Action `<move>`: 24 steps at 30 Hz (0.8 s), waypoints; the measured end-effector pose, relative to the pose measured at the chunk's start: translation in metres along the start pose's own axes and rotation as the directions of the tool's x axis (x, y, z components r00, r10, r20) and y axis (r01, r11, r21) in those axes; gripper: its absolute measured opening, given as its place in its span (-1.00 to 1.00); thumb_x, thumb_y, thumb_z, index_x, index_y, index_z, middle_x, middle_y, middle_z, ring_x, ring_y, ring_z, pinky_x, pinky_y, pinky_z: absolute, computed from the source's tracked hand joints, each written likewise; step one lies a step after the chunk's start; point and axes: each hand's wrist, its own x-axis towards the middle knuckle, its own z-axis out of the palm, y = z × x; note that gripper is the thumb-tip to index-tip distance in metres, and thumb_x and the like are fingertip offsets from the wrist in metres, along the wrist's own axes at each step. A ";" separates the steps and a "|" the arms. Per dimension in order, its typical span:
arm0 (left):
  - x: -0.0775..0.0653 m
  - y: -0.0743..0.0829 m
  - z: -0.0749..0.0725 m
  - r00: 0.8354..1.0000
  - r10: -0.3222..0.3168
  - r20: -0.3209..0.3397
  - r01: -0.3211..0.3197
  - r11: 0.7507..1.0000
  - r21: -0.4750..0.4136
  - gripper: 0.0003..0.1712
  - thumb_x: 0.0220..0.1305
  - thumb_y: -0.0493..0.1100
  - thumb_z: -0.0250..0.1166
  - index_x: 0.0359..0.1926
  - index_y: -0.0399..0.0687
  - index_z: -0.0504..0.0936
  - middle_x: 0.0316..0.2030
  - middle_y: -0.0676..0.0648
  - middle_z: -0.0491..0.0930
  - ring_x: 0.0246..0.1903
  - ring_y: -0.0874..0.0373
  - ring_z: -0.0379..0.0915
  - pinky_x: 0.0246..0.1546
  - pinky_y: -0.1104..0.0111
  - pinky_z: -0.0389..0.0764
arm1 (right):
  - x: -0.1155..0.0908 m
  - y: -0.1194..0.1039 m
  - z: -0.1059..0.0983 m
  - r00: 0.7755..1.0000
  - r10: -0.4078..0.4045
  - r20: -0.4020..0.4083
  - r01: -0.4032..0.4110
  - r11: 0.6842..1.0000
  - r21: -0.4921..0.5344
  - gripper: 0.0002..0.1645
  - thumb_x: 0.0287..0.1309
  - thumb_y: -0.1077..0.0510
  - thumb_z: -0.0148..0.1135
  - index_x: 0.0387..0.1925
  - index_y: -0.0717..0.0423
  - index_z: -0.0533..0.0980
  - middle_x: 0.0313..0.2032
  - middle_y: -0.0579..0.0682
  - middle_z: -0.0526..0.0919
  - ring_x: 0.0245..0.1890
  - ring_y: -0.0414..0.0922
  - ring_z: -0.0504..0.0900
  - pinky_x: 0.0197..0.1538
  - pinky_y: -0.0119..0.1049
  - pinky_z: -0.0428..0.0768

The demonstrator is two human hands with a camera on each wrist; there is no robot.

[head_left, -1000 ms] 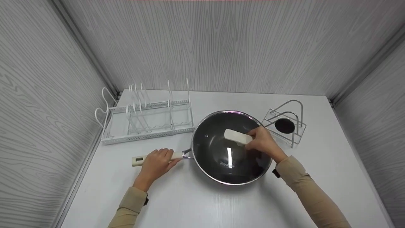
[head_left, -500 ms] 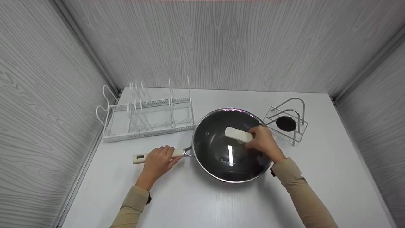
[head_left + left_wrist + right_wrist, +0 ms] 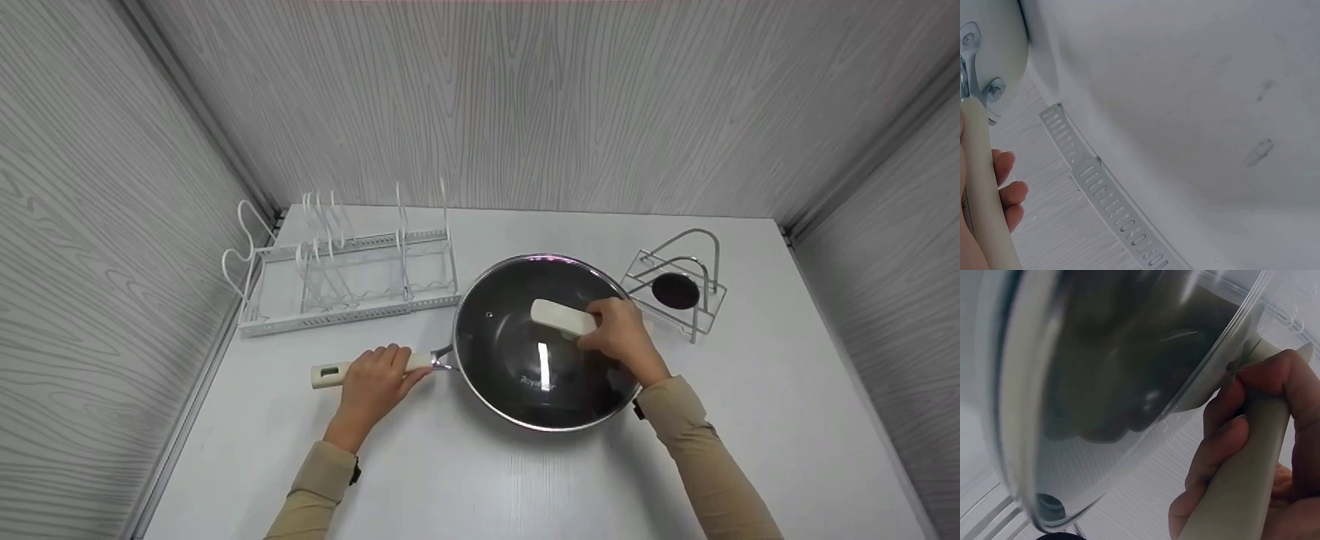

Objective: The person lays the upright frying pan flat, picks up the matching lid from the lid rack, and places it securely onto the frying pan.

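A deep cream-handled frying pan, covered by a glass lid (image 3: pixel 510 292) with a metal rim, stands at mid-table in the head view. My left hand (image 3: pixel 373 379) grips the pan's handle (image 3: pixel 421 362); in the left wrist view the fingers (image 3: pixel 1012 194) curl round it, close to the riveted bracket on the cream pan wall (image 3: pixel 1002 53). My right hand (image 3: pixel 619 335) holds the lid's cream handle (image 3: pixel 556 316) from the right, hiding its far end. The right wrist view shows thumb and fingers wrapped about that handle, with the clear glass beside them.
A white wire rack (image 3: pixel 360 311) with upright dividers stands at the back left, its front rail close to the pan. Behind the pan on the right is a smaller metal wire stand (image 3: pixel 694 319) with a dark disc (image 3: pixel 675 291). Grey wood-grain panels (image 3: pixel 517 112) enclose the table.
The right forearm has swung slightly to the left. Both hands keep the same holds, and the head view has shifted a little.
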 end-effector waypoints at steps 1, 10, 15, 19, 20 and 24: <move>0.000 0.000 0.000 1.000 0.005 -0.004 -0.005 1.000 0.004 -0.43 0.22 0.25 0.33 -0.37 -0.24 0.54 -0.57 -0.11 0.47 -0.63 0.01 0.46 -0.65 0.20 0.52 | 0.000 0.000 0.000 1.000 0.001 0.002 -0.001 1.000 -0.001 -0.74 -0.46 0.28 0.43 -0.52 0.24 0.60 -0.64 -0.07 0.41 -0.54 -0.10 0.33 -0.50 -0.29 0.24; 0.001 -0.002 0.002 1.000 0.015 -0.006 -0.015 1.000 0.003 -0.39 0.34 0.28 0.19 -0.37 -0.24 0.55 -0.58 -0.11 0.47 -0.66 0.01 0.44 -0.68 0.22 0.50 | 0.000 0.000 0.000 1.000 0.020 0.017 -0.021 1.000 0.015 -0.72 -0.43 0.28 0.45 -0.50 0.23 0.58 -0.61 -0.05 0.42 -0.52 -0.08 0.35 -0.48 -0.27 0.27; 0.003 -0.002 0.002 1.000 0.012 0.012 -0.012 1.000 -0.006 -0.39 0.35 0.29 0.17 -0.37 -0.24 0.55 -0.57 -0.11 0.48 -0.65 0.01 0.44 -0.68 0.22 0.50 | 0.001 0.003 -0.001 0.999 0.031 0.030 -0.031 0.999 0.014 -0.69 -0.44 0.27 0.47 -0.47 0.23 0.60 -0.60 -0.06 0.42 -0.52 -0.09 0.34 -0.48 -0.27 0.26; 0.004 -0.002 0.002 0.999 0.002 0.034 -0.002 1.000 -0.012 -0.37 0.40 0.29 0.10 -0.36 -0.24 0.54 -0.57 -0.11 0.47 -0.65 0.02 0.44 -0.68 0.21 0.49 | 0.004 0.003 -0.002 1.000 0.010 0.026 -0.010 1.000 -0.001 -0.67 -0.46 0.27 0.48 -0.46 0.25 0.61 -0.60 -0.05 0.44 -0.52 -0.07 0.34 -0.47 -0.26 0.26; 0.004 -0.002 0.002 0.999 0.001 0.037 -0.001 1.000 -0.011 -0.36 0.41 0.30 0.08 -0.36 -0.25 0.54 -0.57 -0.11 0.47 -0.65 0.02 0.43 -0.68 0.21 0.49 | 0.004 0.003 -0.002 1.000 0.006 0.027 -0.005 1.000 -0.005 -0.66 -0.47 0.27 0.49 -0.46 0.25 0.61 -0.60 -0.04 0.44 -0.52 -0.07 0.34 -0.46 -0.26 0.26; 0.001 -0.002 0.000 0.999 0.006 0.050 -0.006 1.000 -0.012 -0.36 0.41 0.30 0.07 -0.35 -0.24 0.54 -0.57 -0.11 0.48 -0.65 0.02 0.44 -0.69 0.21 0.49 | 0.001 0.002 -0.002 0.999 -0.004 0.033 0.004 1.000 -0.026 -0.66 -0.49 0.25 0.48 -0.47 0.24 0.60 -0.61 -0.06 0.41 -0.51 -0.06 0.33 -0.43 -0.24 0.24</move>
